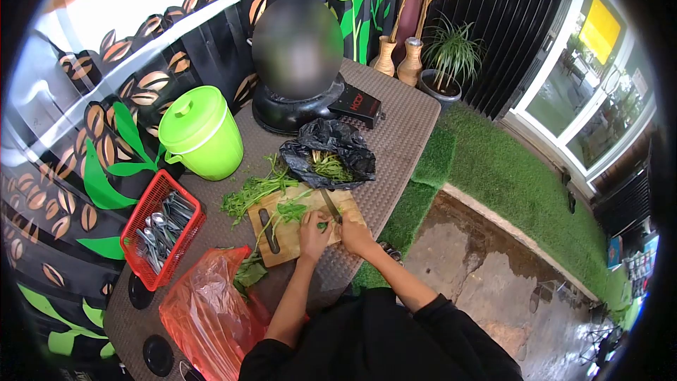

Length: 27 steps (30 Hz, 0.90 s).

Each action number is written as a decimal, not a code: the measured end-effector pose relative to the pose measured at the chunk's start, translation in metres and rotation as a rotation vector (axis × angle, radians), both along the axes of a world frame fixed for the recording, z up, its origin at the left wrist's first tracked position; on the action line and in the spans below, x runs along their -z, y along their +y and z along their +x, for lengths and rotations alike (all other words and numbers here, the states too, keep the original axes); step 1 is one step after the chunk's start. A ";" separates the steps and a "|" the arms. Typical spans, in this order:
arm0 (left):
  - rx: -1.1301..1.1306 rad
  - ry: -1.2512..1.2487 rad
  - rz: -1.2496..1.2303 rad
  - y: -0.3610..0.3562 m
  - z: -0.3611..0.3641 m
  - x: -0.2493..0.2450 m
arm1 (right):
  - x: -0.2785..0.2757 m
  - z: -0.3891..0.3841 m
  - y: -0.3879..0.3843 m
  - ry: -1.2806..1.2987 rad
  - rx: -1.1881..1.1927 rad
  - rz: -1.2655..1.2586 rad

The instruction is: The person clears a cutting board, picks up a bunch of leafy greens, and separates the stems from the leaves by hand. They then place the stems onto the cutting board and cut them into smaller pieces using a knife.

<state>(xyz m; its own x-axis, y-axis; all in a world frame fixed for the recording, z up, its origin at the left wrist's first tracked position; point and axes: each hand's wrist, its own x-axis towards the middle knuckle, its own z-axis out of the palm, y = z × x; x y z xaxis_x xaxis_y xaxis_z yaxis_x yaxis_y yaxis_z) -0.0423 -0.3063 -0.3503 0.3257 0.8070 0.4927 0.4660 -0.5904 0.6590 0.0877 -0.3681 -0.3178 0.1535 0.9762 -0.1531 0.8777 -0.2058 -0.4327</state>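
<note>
Left hand point(314, 237) has grip closed on greens point(322, 226), likely to steady them over board point(288, 247); right hand point(355, 235) has grip round knife point(330, 203)

A round blur point(297, 46) hides whatever rises from the black base point(282, 114), and I can't read all the red lettering beside it. The right hand point(354, 235) covers the handle of the knife point(331, 204); the left hand point(314, 234) hides part of the leafy greens point(290, 210) under its fingers. The lid keeps the inside of the lime-green bucket point(204, 137) from view. Folds of the black plastic bag point(300, 155) conceal its lower contents. The orange plastic bag point(215, 310) runs off the bottom edge, as does the black clothing point(374, 346). Small items point(638, 268) at far right are too tiny to name.
</note>
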 end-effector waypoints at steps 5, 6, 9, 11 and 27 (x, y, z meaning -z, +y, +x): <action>0.048 -0.056 -0.114 -0.004 0.001 -0.005 | 0.005 -0.026 -0.020 0.023 0.168 -0.069; 0.047 -0.058 -0.115 -0.004 0.001 -0.005 | 0.005 -0.026 -0.017 0.018 0.150 -0.082; 0.027 -0.021 -0.057 -0.003 -0.002 -0.003 | 0.013 -0.011 0.002 0.010 0.076 -0.022; 0.008 -0.073 -0.128 -0.002 -0.001 0.000 | 0.006 -0.003 0.003 0.011 0.053 -0.013; -0.085 0.045 0.091 -0.005 -0.001 -0.006 | -0.001 -0.002 -0.005 -0.022 -0.032 0.031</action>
